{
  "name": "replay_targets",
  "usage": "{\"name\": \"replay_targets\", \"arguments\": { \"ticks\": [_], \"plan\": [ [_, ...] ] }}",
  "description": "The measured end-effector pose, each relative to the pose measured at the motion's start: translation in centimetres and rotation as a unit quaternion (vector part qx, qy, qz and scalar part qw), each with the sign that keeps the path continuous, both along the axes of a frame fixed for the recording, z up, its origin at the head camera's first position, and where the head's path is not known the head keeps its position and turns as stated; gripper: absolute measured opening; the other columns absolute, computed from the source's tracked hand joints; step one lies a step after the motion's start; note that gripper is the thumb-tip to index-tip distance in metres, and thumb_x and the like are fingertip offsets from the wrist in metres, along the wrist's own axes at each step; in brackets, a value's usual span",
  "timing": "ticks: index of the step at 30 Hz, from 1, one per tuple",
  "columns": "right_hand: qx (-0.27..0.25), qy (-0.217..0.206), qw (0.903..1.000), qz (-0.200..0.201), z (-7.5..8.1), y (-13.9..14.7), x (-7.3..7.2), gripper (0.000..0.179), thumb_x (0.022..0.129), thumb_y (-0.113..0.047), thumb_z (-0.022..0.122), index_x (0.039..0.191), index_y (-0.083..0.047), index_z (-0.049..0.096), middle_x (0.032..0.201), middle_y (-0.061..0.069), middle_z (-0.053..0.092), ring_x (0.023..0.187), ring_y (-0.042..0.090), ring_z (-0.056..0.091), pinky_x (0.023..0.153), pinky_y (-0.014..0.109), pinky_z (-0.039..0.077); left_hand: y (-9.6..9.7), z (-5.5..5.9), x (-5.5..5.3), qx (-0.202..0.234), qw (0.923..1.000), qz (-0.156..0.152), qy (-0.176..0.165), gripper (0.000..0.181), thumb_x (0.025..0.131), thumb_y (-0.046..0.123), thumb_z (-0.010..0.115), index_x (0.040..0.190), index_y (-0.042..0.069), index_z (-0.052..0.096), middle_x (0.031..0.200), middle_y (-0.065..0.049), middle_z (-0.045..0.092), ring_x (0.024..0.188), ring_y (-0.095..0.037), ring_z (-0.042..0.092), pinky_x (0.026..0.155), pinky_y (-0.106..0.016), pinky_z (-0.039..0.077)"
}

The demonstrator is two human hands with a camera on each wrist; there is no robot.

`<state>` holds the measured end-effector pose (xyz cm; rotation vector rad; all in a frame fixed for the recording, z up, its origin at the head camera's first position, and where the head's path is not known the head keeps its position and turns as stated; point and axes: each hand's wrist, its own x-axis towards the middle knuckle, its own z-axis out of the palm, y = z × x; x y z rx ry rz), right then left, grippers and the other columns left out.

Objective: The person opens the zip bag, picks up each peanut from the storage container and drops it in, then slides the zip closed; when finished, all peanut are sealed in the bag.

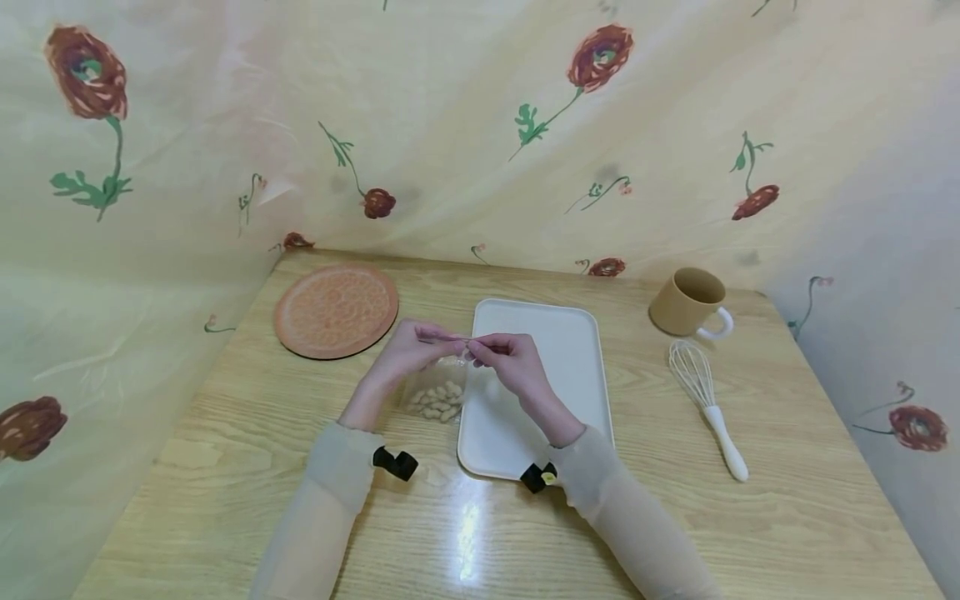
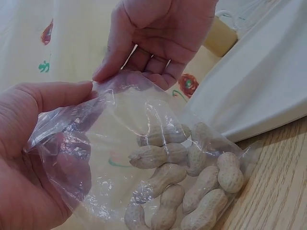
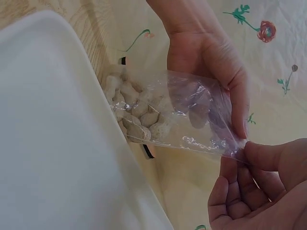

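A clear plastic bag (image 2: 110,167) holds several unshelled peanuts (image 1: 438,400), gathered in its lower part beside the white tray (image 1: 536,392). My left hand (image 1: 408,348) pinches the bag's top edge between thumb and fingers; through the film its fingers show behind the thumb in the left wrist view. Opposite it, my right hand (image 1: 513,358) pinches the same edge, thumb against index finger. Both thumb tips (image 3: 242,129) nearly meet at the bag's top. The right hand hangs over the tray's left edge.
A round orange patterned mat (image 1: 336,312) lies at the back left of the wooden table (image 1: 247,467). On the right stand a tan mug (image 1: 678,302) with a white handle and, nearer, a white whisk (image 1: 708,408). Flowered cloth (image 1: 450,125) hangs behind the table.
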<state>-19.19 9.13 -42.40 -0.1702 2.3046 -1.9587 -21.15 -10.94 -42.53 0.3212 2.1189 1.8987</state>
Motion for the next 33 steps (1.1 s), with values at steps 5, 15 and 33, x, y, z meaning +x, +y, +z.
{"name": "replay_targets", "arguments": {
  "ticks": [5, 15, 33],
  "plan": [
    [0.004, 0.002, 0.9999, -0.011, 0.01, -0.17, 0.10, 0.019, 0.094, -0.010, 0.069, 0.101, 0.007, 0.075, 0.084, 0.010, 0.074, 0.072, 0.012, 0.067, 0.086, 0.057, 0.051, 0.19, 0.45, 0.26, -0.001, 1.0000, 0.003, 0.005, 0.025, 0.090, 0.020, 0.076, 0.104, 0.000, 0.077, 0.088, -0.009, 0.075, 0.047, -0.006, 0.032, 0.048, -0.022, 0.029],
    [0.027, 0.007, 0.9996, -0.008, 0.03, 0.06, 0.07, 0.020, 0.095, -0.014, 0.069, 0.102, 0.004, 0.076, 0.084, 0.010, 0.075, 0.073, 0.014, 0.069, 0.079, 0.034, 0.054, 0.09, 0.11, 0.10, -0.006, 0.9999, -0.004, 0.014, 0.028, 0.090, 0.023, 0.076, 0.107, 0.001, 0.076, 0.090, -0.007, 0.076, 0.052, -0.008, 0.040, 0.050, -0.021, 0.033],
    [0.027, 0.007, 0.9993, -0.025, -0.11, -0.22, 0.17, 0.020, 0.094, -0.012, 0.071, 0.100, 0.006, 0.075, 0.080, 0.009, 0.074, 0.069, 0.012, 0.066, 0.081, 0.051, 0.053, 0.29, 0.18, 0.19, -0.023, 0.9994, -0.006, 0.025, 0.026, 0.088, 0.027, 0.078, 0.102, 0.005, 0.079, 0.089, -0.006, 0.076, 0.061, -0.015, 0.052, 0.052, -0.023, 0.036]
  ]
}}
